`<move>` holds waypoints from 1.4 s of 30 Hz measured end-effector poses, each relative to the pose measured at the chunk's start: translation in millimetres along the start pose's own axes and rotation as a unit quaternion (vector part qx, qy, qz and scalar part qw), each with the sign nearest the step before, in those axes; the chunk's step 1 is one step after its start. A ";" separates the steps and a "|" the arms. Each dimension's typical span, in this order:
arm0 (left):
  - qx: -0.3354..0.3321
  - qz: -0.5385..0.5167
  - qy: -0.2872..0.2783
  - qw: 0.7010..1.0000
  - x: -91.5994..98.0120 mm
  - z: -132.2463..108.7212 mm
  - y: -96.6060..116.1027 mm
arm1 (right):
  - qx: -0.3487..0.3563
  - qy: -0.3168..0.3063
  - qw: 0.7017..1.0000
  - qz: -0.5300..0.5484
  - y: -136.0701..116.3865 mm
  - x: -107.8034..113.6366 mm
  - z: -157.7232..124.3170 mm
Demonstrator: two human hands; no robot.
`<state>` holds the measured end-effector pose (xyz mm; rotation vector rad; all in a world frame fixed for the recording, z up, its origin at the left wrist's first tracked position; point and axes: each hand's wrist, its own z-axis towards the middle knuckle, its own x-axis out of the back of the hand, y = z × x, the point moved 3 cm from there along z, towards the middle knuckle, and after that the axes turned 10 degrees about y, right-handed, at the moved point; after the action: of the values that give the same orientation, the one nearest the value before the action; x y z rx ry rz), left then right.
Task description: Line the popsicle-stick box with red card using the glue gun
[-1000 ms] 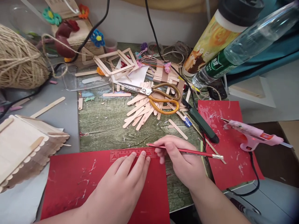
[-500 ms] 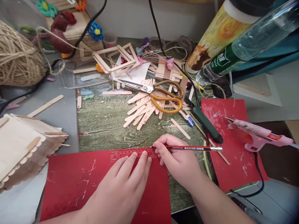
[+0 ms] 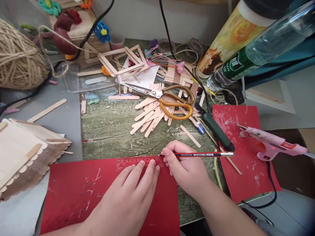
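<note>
My left hand (image 3: 134, 193) lies flat with its fingers stretched out, pressing a clear ruler (image 3: 120, 163) down along the top edge of a red sheet (image 3: 71, 190). Fingertips cover part of the ruler's lower side. In a pinch, my right hand (image 3: 188, 168) holds a red and black pencil (image 3: 204, 154) lying almost level, its metal-capped end out to the right. The pencil's point is at the ruler's right end, by the sheet's top edge. White strands of dried glue streak the red sheet.
Scissors (image 3: 176, 102) with orange handles rest on a heap of craft sticks (image 3: 150, 118). A green utility knife (image 3: 216, 129) lies to the right, beside a second red sheet (image 3: 242, 183) bearing a pink glue gun (image 3: 273, 139). At left stand a stick-built model (image 3: 22, 144) and a twine ball (image 3: 19, 59).
Both hands keep almost the same place, as do the ruler and sheet. The pencil's far end has tipped up very slightly. The view has shifted a little.
</note>
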<state>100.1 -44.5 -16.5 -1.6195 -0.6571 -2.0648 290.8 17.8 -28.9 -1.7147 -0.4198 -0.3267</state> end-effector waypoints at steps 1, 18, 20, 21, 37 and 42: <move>0.000 -0.001 0.000 1.000 0.4 0.4 0.0 | 0.000 -0.002 1.000 0.000 -0.3 -0.1 0.2; -0.002 -0.002 0.000 1.000 1.0 3.4 -1.9 | -0.021 -0.013 0.999 0.020 -3.4 0.3 1.5; 0.001 0.000 0.005 1.000 1.0 4.4 -2.6 | -0.025 -0.014 0.999 0.031 -3.5 1.2 1.8; 0.003 0.001 0.007 1.000 1.2 4.8 -3.0 | -0.024 -0.014 0.999 0.033 -3.8 1.8 1.9; -0.003 0.007 0.008 1.000 2.0 5.6 -2.5 | -0.011 -0.020 1.000 0.018 -4.5 3.4 1.2; 0.000 0.002 0.008 1.000 3.1 5.4 -3.1 | -0.008 -0.010 1.000 -0.011 -5.3 2.7 0.9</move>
<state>101.8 -38.9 -12.7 -1.6014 -0.6467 -2.0734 290.8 19.8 -23.2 -1.7319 -0.4526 -0.3294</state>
